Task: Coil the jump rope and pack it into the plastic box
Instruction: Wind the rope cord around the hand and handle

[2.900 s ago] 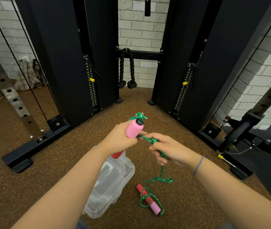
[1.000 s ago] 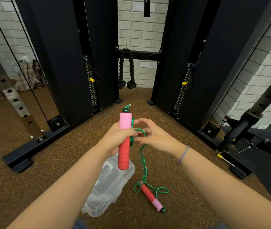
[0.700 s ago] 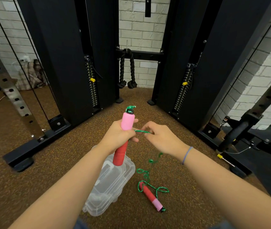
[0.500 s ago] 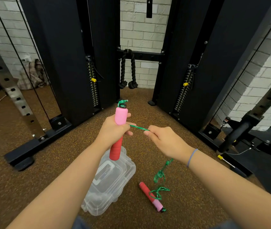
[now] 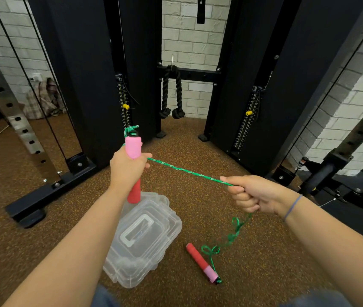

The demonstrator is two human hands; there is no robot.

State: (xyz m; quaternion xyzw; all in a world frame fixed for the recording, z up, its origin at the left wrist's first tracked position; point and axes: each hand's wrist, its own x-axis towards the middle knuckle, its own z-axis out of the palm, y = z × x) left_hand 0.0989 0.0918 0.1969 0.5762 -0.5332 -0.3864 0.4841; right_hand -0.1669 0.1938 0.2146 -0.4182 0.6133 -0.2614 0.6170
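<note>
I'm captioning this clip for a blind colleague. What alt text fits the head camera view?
Two bare hands stretch a green jump rope taut: the left hand grips one pink-and-red handle upright, the right hand is fisted on the cord. The other handle lies on the brown floor beside a closed clear plastic box.

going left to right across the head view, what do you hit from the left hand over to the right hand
left hand gripping the pink-and-red handle → taut green rope → right hand closed on the rope
</note>
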